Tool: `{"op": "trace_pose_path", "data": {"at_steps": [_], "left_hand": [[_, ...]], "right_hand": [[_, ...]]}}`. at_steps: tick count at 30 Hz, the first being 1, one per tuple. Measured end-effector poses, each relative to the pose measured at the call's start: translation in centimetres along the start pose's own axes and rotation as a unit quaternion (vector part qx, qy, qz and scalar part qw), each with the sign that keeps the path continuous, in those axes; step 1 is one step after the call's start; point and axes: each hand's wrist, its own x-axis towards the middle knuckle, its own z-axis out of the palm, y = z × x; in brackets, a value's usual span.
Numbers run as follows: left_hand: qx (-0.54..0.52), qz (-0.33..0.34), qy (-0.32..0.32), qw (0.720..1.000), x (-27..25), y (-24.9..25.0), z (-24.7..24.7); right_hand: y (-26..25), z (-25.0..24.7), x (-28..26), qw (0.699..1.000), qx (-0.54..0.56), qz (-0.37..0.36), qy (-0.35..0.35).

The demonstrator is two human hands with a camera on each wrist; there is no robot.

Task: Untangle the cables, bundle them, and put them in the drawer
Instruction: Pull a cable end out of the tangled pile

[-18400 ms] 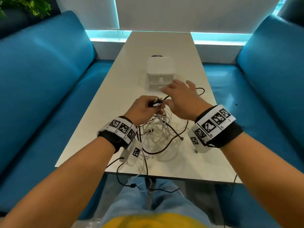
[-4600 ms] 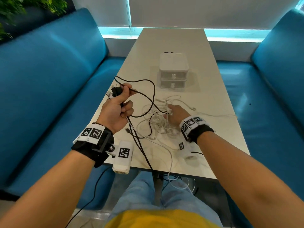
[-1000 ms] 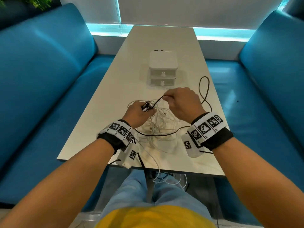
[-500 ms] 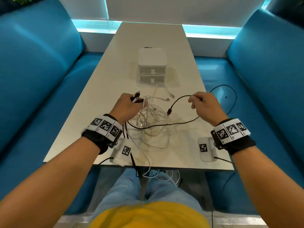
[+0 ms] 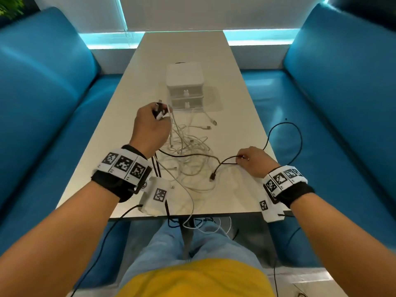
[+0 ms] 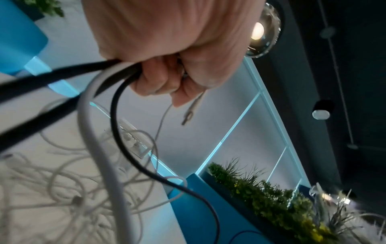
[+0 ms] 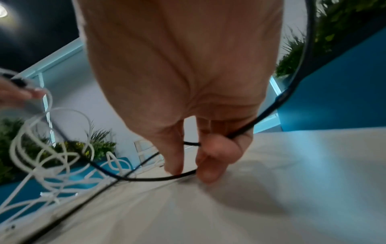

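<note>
A tangle of white cables (image 5: pixel 188 155) lies mid-table with a thin black cable (image 5: pixel 192 155) running through it. My left hand (image 5: pixel 150 127) is raised above the tangle's left side, gripping several cable ends, black and white (image 6: pixel 117 72). My right hand (image 5: pixel 255 160) sits low at the table's right edge and pinches the black cable (image 7: pixel 240 133) between thumb and fingers; one plug end (image 5: pixel 212 176) dangles left of it, and a black loop (image 5: pixel 300 142) arcs out over the right seat. The small white two-drawer box (image 5: pixel 185 86) stands beyond the tangle with both drawers closed.
The long white table (image 5: pixel 235 99) runs between two blue benches (image 5: pixel 42 103). Cable slack hangs off the near table edge (image 5: pixel 201 224) over my knees. Plants (image 6: pixel 271 198) stand behind the bench.
My right hand has pulled the black cable down and toward the near right edge. My left hand has lifted further away with its cable ends, so the two hands are wider apart.
</note>
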Motion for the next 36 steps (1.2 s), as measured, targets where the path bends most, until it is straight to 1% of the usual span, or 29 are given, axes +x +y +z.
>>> {"op": "trace_pose_path", "data": {"at_steps": [2,3,4,5,7,8,9,10,12,13,16,18,19,22,23,25,27,29,32,34,35,36], "left_hand": [[-0.047,0.009,0.011,0.999,-0.4,0.8,0.4],[-0.052,0.022,0.006,0.998,-0.7,1.2,0.6],[-0.028,0.041,-0.005,0.999,-1.0,1.5,0.8],[0.026,0.064,-0.025,0.997,-1.2,1.7,1.0],[0.141,0.090,-0.094,0.982,-1.6,1.8,1.5],[0.161,0.089,-0.113,0.976,-1.7,1.7,1.6],[0.150,0.080,-0.118,0.978,-1.8,1.6,1.8],[0.125,0.069,-0.106,0.984,-1.8,1.6,1.9],[0.055,0.044,-0.065,0.995,-1.9,1.9,2.3],[0.039,0.038,-0.044,0.998,-1.9,2.0,2.5],[0.034,0.027,-0.015,0.999,-2.3,2.3,2.7],[0.061,0.017,-0.016,0.998,-2.4,2.2,2.5],[0.075,0.017,-0.036,0.996,-2.3,2.1,2.4],[0.100,0.037,-0.129,0.986,-2.6,2.1,2.0],[0.113,0.034,-0.159,0.980,-2.7,2.1,1.8],[0.149,0.035,-0.191,0.970,-2.6,2.3,1.4],[0.176,0.028,-0.200,0.963,-2.5,2.4,1.1],[0.183,0.023,-0.184,0.966,-2.4,2.1,1.0],[0.174,0.019,-0.123,0.977,-2.3,1.7,1.1],[0.145,0.019,-0.076,0.986,-2.4,1.4,1.2],[0.116,0.019,-0.065,0.991,-2.5,1.4,1.2],[0.082,0.016,-0.066,0.994,-2.5,1.4,1.2]], "right_hand": [[0.5,0.0,-0.7,1.000,-0.010,0.017,0.000],[0.7,-0.1,-1.1,0.999,-0.016,0.030,0.002],[0.9,0.0,-1.5,0.999,-0.023,0.043,0.006],[1.1,0.0,-1.9,0.998,-0.032,0.055,0.011],[1.5,0.1,-2.6,0.995,-0.051,0.081,0.005],[1.8,0.1,-3.0,0.994,-0.056,0.089,-0.006],[2.1,0.1,-3.5,0.994,-0.051,0.092,-0.019],[2.5,0.1,-3.8,0.995,-0.037,0.092,-0.027],[3.1,-0.1,-4.7,0.996,-0.003,0.089,-0.031],[3.3,-0.2,-5.1,0.996,0.015,0.087,-0.028],[3.3,-0.1,-5.7,0.994,0.072,0.078,-0.030],[2.9,-0.2,-5.7,0.993,0.091,0.069,-0.038],[2.7,-0.1,-5.7,0.992,0.095,0.066,-0.041],[2.3,0.1,-5.4,0.991,0.117,0.058,-0.041],[2.1,0.2,-5.2,0.990,0.122,0.056,-0.041],[1.8,0.3,-5.0,0.990,0.123,0.055,-0.042],[1.6,0.4,-4.9,0.990,0.125,0.056,-0.038],[1.5,0.5,-4.9,0.989,0.131,0.061,-0.031],[1.4,0.6,-4.9,0.988,0.134,0.068,-0.031],[1.2,0.6,-5.0,0.988,0.132,0.071,-0.033],[1.2,0.5,-5.0,0.988,0.132,0.071,-0.033],[1.2,0.4,-5.1,0.988,0.132,0.072,-0.031]]}}
